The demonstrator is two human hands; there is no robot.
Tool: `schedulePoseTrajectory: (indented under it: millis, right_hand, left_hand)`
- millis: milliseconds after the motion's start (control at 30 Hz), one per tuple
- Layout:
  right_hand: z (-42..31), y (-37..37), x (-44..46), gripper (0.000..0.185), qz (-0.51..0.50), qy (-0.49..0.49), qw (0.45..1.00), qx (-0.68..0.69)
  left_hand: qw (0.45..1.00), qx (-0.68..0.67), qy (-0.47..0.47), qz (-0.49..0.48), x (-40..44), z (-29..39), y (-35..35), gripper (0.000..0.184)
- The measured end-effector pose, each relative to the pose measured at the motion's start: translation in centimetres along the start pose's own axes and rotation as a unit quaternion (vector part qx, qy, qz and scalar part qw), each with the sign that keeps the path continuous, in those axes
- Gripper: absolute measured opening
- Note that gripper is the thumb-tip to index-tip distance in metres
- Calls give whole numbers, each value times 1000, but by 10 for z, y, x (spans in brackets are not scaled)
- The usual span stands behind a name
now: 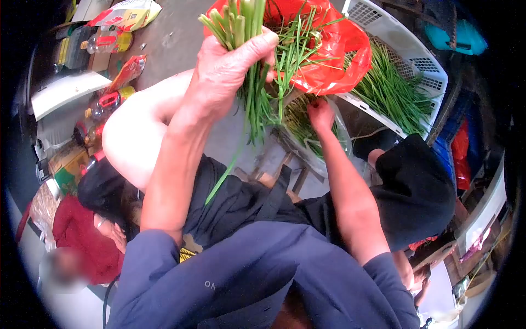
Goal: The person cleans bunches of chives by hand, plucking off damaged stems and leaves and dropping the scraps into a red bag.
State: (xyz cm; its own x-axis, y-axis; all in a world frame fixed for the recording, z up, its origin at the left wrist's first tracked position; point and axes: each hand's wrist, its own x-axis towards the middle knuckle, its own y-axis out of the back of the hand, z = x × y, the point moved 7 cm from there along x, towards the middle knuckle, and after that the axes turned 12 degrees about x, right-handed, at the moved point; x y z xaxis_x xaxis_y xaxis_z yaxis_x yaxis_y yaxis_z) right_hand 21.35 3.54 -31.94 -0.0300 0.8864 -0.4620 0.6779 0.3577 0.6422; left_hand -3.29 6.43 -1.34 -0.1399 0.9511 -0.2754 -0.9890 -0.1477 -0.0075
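My left hand (233,63) is raised at the top middle, its fingers wrapped round a bunch of chives (255,107). The cut stalk ends stick up above the thumb, and the green leaves hang below the fist. One long leaf trails down toward the dark apron. Lower and to the right, my right hand (321,114) is at a clear plastic bag (342,134) holding short green and brownish trimmings. Its fingers are curled; what they hold, if anything, I cannot make out. Between the hands, a red plastic bag (350,60) lies open with loose chives in it.
A white slotted crate (408,27) holding long chives stands at the upper right. Oil bottles (109,41) and packets line the left side. A person in a dark red top (82,236) is at the lower left. A turquoise bag (455,37) lies at the far right.
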Motion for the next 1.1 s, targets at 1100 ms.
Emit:
schedulePoseTrajectory:
  millis: [1100]
  right_hand:
    - [-172, 144, -99, 12, -181, 15, 690, 701]
  left_hand:
    - [958, 2, 116, -261, -35, -59, -81, 26]
